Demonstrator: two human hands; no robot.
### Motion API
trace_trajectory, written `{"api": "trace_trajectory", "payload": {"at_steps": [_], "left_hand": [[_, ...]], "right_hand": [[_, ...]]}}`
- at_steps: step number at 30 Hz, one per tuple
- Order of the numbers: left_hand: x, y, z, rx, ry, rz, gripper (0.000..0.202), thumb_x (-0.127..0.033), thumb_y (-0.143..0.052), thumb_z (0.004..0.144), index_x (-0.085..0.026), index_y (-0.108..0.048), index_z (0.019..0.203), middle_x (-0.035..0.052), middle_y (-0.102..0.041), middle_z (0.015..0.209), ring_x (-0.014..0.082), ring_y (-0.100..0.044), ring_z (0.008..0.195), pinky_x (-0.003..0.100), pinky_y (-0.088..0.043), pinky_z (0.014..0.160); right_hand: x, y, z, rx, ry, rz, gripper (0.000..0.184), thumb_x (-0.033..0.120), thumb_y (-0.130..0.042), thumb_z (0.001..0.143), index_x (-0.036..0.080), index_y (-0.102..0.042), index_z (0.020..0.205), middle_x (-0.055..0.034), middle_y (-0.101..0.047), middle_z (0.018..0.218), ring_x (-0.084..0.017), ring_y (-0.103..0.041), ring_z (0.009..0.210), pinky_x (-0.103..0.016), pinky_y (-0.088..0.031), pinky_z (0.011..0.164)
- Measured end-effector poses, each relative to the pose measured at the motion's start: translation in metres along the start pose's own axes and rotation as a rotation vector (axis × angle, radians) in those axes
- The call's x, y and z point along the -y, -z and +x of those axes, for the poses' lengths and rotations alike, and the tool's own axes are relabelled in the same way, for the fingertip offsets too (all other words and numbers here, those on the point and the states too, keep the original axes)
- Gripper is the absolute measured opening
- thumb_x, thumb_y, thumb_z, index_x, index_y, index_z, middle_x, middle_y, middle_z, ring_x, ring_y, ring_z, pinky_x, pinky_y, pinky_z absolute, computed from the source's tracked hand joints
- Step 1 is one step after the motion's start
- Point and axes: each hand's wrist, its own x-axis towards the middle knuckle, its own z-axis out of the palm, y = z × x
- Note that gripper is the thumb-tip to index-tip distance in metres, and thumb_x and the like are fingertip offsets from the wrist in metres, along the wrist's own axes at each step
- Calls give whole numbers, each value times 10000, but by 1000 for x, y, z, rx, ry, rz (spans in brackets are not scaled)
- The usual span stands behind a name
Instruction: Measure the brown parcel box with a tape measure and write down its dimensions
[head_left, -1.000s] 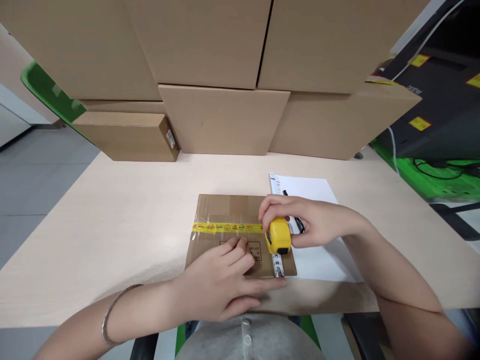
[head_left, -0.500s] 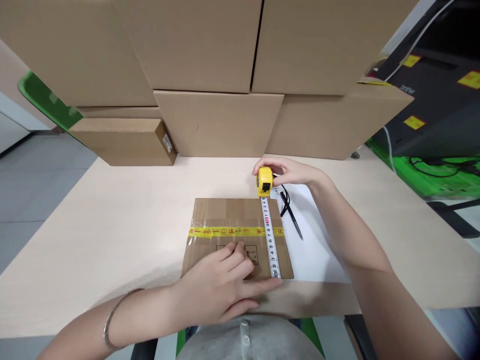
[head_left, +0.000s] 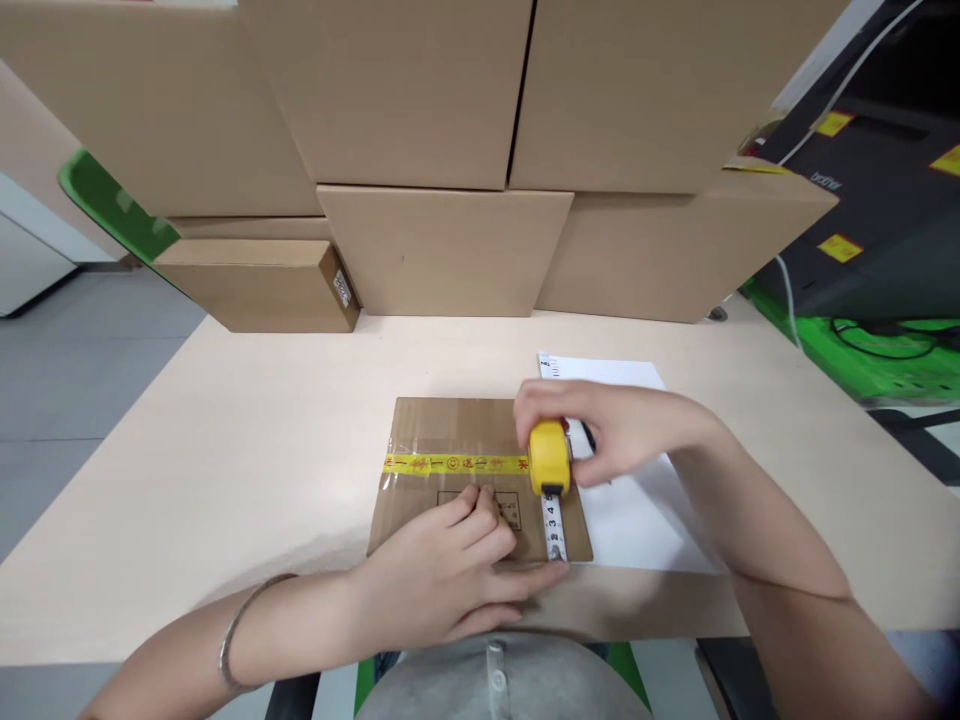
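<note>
A flat brown cardboard parcel (head_left: pixel 450 435) sealed with a yellow printed tape strip (head_left: pixel 450 464) lies on the table in front of me. My right hand (head_left: pixel 622 430) grips a yellow tape measure (head_left: pixel 548 458) over the parcel's right side. Its short white blade (head_left: pixel 553 522) runs down to the near edge. My left hand (head_left: pixel 450 575) rests on the parcel's near edge, fingers curled, with the thumb pressing the blade's tip against the corner. A bracelet circles my left wrist.
A white sheet of paper (head_left: pixel 637 510) lies right of the parcel, with a black pen partly hidden under my right hand. Stacked cardboard boxes (head_left: pixel 442 250) wall off the back of the light wooden table (head_left: pixel 225 450). A dark printer (head_left: pixel 877 210) stands at the right.
The tape measure case, pulled out to the parcel's far edge half a second ago, has come back toward me to the yellow tape strip, and the blade has shortened. My left hand has stayed put.
</note>
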Motion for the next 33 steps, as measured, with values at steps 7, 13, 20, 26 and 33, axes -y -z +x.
{"api": "trace_trajectory", "payload": {"at_steps": [7, 13, 20, 26, 33], "left_hand": [[10, 19, -13, -179, 130, -223, 549, -602, -458, 1017, -175, -515, 1358, 138, -672, 1087, 339, -581, 1257, 450, -544, 945], [78, 0, -49, -451, 1028, -409, 456, -491, -564, 986, -196, -548, 1333, 141, -614, 1246, 309, -600, 1163, 497, -524, 976], [99, -29, -60, -212, 972, -1019, 579, -570, -424, 1039, -285, -494, 1538, 115, -484, 1591, 381, -356, 1503, 605, -333, 1214], [87, 4, -49, -115, 859, -1220, 866, -521, -498, 1034, -300, 40, 1676, 128, -506, 1574, 295, -466, 1476, 525, -383, 1221], [79, 9, -51, -286, 785, -1113, 991, -510, -692, 909, -381, -58, 1660, 139, -383, 1515, 337, -543, 1335, 522, -507, 1086]], "right_hand": [[25, -45, -34, -41, -130, -37, 475, 106, -735, 686, 263, -673, 1130, -50, -607, 1146, -201, -649, 964, -311, -544, 818], [4, -48, -65, -455, -347, 118, 215, 411, -695, 905, 268, -617, 1046, -61, -655, 1000, -209, -616, 790, -317, -515, 634], [-29, -64, -65, -637, -481, 328, 339, 578, -626, 950, 251, -572, 1022, 5, -569, 820, -154, -499, 619, -305, -451, 569], [-23, -74, -72, -779, -348, 446, 336, 544, -668, 927, 310, -606, 1158, -77, -655, 1300, -149, -519, 632, -356, -503, 612], [-16, -67, -90, -852, -298, 572, 362, 560, -744, 865, 307, -662, 1111, -79, -606, 1484, -101, -455, 528, -320, -437, 497]]}}
